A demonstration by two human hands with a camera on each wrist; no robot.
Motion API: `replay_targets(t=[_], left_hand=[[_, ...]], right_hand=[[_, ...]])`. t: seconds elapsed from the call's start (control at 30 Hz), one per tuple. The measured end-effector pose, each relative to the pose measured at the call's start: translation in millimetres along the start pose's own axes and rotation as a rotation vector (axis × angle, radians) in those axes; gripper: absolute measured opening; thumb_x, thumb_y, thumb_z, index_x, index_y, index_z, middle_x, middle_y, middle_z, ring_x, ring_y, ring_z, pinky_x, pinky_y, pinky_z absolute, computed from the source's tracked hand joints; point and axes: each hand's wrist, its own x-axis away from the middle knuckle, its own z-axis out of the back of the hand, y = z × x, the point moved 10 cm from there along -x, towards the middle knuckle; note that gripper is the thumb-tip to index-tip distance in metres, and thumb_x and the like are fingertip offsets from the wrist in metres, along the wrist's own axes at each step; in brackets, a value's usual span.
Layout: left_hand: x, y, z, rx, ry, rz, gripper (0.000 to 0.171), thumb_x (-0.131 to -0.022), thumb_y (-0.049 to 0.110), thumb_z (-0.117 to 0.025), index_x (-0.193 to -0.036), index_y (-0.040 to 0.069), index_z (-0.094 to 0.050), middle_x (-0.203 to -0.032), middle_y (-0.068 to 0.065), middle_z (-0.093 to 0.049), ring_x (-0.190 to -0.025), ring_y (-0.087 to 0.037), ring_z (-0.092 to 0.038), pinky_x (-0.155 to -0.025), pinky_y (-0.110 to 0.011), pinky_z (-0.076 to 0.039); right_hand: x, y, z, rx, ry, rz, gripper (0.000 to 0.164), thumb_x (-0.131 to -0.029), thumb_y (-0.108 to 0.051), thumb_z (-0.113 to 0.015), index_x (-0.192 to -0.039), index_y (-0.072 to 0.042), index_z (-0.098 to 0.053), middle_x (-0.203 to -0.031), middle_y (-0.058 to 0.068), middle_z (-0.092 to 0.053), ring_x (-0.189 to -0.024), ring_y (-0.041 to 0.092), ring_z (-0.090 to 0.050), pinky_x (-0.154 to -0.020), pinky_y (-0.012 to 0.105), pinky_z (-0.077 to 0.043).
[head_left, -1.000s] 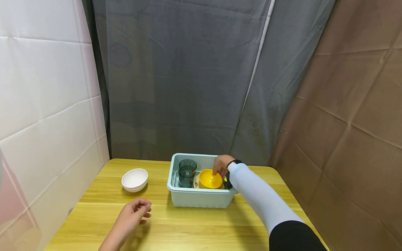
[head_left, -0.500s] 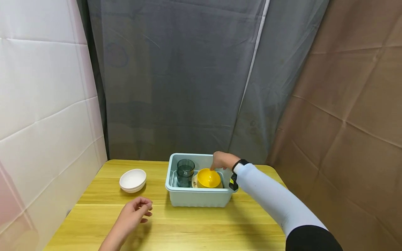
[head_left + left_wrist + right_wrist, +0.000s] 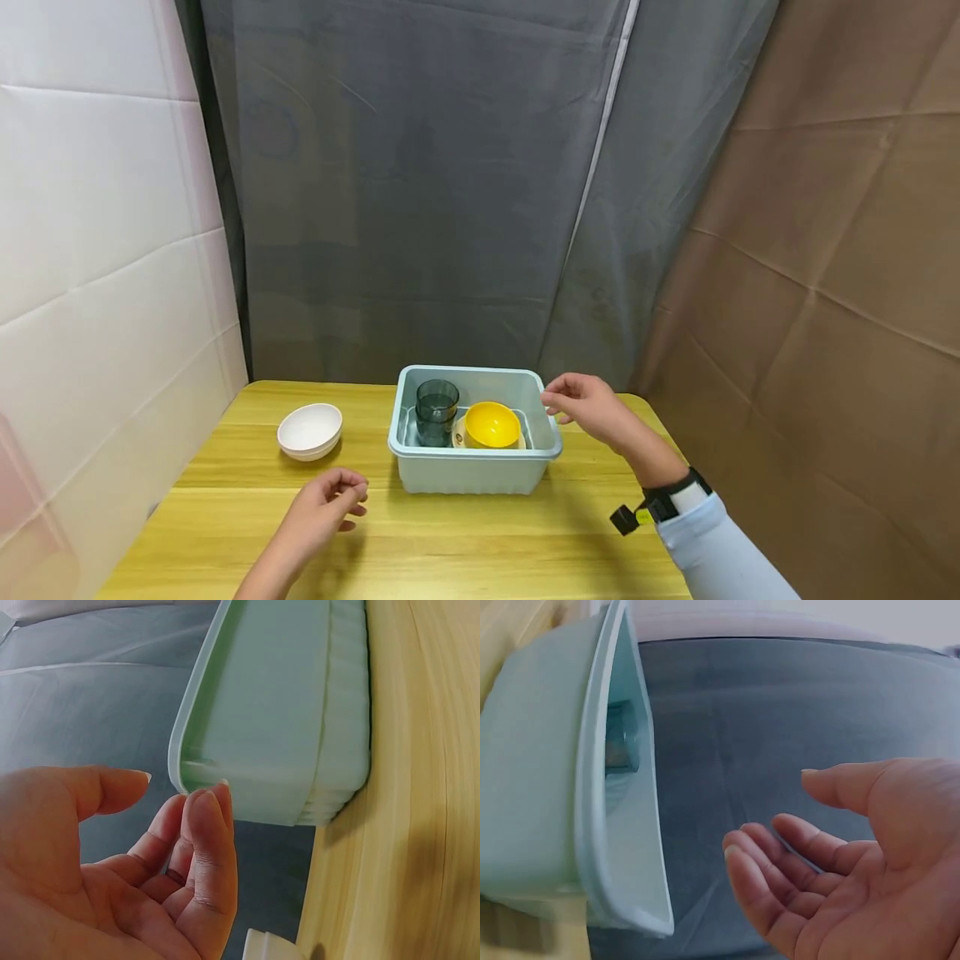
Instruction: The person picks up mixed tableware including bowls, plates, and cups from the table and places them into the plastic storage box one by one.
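Observation:
A pale blue-green plastic bin (image 3: 474,473) stands on the wooden table. Inside it, a yellow bowl (image 3: 492,425) sits on a cream dish (image 3: 459,435) at the right, beside dark glass tumblers (image 3: 437,403) stacked at the left. My right hand (image 3: 588,406) is just off the bin's right rim, holding nothing, its fingers loosely bent with the thumb apart in the right wrist view. To the front left of the bin, my left hand (image 3: 322,510) hovers over the table, fingers loosely curled around nothing. Beyond it, white bowls (image 3: 310,432) are nested in a stack.
The wooden table (image 3: 450,550) ends at a rounded far edge against a grey curtain (image 3: 397,208). A white cloth (image 3: 112,208) hangs at the left and a brown cloth (image 3: 840,275) at the right. A small black camera (image 3: 624,520) sticks out from my right wrist.
My right hand has let go of the yellow bowl inside the bin, then lifted out and moved right past the rim. The left hand has stayed nearly still.

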Motion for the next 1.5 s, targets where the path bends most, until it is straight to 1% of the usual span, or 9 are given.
replay_targets(t=[0.17,0.23,0.4,0.5,0.7,0.9,1.07,1.33,1.5], left_hand=[[0.2,2.8,-4.2,-0.012,-0.034,-0.015,0.019,-0.11,0.013,-0.066,-0.12,-0.004,-0.068,-0.105,-0.015,-0.071,-0.093,-0.025,-0.073,-0.075,-0.039,-0.065],[0.1,3.4,-6.2,-0.014,-0.046,-0.027,0.019,-0.11,0.013,-0.066,-0.12,-0.004,-0.068,-0.105,-0.014,-0.071,-0.093,-0.025,-0.073,-0.075,-0.039,-0.065],[0.4,2.5,-10.8,-0.024,-0.069,-0.039,0.019,-0.111,0.014,-0.066,-0.119,-0.003,-0.068,-0.104,-0.012,-0.071,-0.094,-0.026,-0.074,-0.074,-0.04,-0.065],[0.6,-0.2,-13.9,-0.029,-0.084,-0.031,0.019,-0.111,0.013,-0.066,-0.119,-0.003,-0.068,-0.104,-0.013,-0.07,-0.095,-0.026,-0.074,-0.075,-0.04,-0.065],[-0.9,-7.5,-20.6,-0.044,-0.118,-0.03,0.02,-0.111,0.012,-0.063,-0.121,-0.005,-0.067,-0.103,-0.01,-0.07,-0.096,-0.027,-0.073,-0.076,-0.043,-0.064],[-1.3,-12.5,-24.6,-0.048,-0.135,-0.024,0.022,-0.11,0.012,-0.064,-0.122,-0.006,-0.067,-0.103,-0.01,-0.07,-0.096,-0.029,-0.074,-0.076,-0.045,-0.065],[-0.3,-14.7,-25.3,-0.043,-0.142,-0.009,0.024,-0.11,0.014,-0.065,-0.122,-0.006,-0.067,-0.103,-0.012,-0.069,-0.097,-0.029,-0.074,-0.078,-0.046,-0.065],[-0.5,-14.9,-28.4,-0.045,-0.145,-0.024,0.025,-0.111,0.016,-0.066,-0.122,-0.006,-0.067,-0.103,-0.012,-0.07,-0.098,-0.03,-0.075,-0.078,-0.047,-0.065],[0.1,-13.5,-27.6,-0.05,-0.138,-0.03,0.025,-0.111,0.015,-0.066,-0.122,-0.007,-0.067,-0.103,-0.012,-0.07,-0.097,-0.03,-0.074,-0.078,-0.047,-0.065]], right_hand=[[43.6,24.6,0.9,-0.147,0.034,0.015,0.029,-0.111,-0.023,-0.07,-0.122,0.003,-0.07,-0.112,0.013,-0.075,-0.104,0.027,-0.074,-0.087,0.038,-0.063],[56.1,38.7,-3.8,-0.196,0.044,-0.007,0.029,-0.111,-0.024,-0.071,-0.121,0.003,-0.07,-0.11,0.01,-0.075,-0.105,0.028,-0.074,-0.088,0.039,-0.063],[75.4,71.0,-26.1,-0.286,0.026,-0.051,0.031,-0.111,-0.027,-0.071,-0.122,0.002,-0.069,-0.111,0.009,-0.076,-0.107,0.03,-0.073,-0.09,0.043,-0.062],[83.1,84.0,-43.0,-0.341,0.007,-0.064,0.033,-0.111,-0.027,-0.07,-0.124,0.003,-0.068,-0.113,0.01,-0.076,-0.108,0.03,-0.073,-0.09,0.042,-0.061],[89.2,101.2,-76.8,-0.411,-0.038,-0.091,0.032,-0.112,-0.028,-0.068,-0.124,0.001,-0.069,-0.113,0.009,-0.075,-0.108,0.027,-0.072,-0.091,0.043,-0.061],[89.1,110.7,-96.2,-0.442,-0.06,-0.1,0.03,-0.113,-0.026,-0.067,-0.122,0.001,-0.07,-0.117,0.014,-0.075,-0.106,0.026,-0.074,-0.091,0.046,-0.063],[88.8,114.7,-102.8,-0.454,-0.062,-0.12,0.026,-0.113,-0.026,-0.066,-0.121,-0.001,-0.071,-0.117,0.014,-0.075,-0.107,0.025,-0.073,-0.091,0.044,-0.062],[88.7,113.1,-107.5,-0.444,-0.089,-0.093,0.033,-0.113,-0.027,-0.067,-0.122,0.005,-0.069,-0.115,0.013,-0.075,-0.104,0.024,-0.074,-0.088,0.039,-0.062],[89.3,115.3,-108.6,-0.448,-0.088,-0.098,0.032,-0.113,-0.026,-0.067,-0.122,0.005,-0.069,-0.115,0.013,-0.075,-0.105,0.026,-0.074,-0.088,0.041,-0.062]])
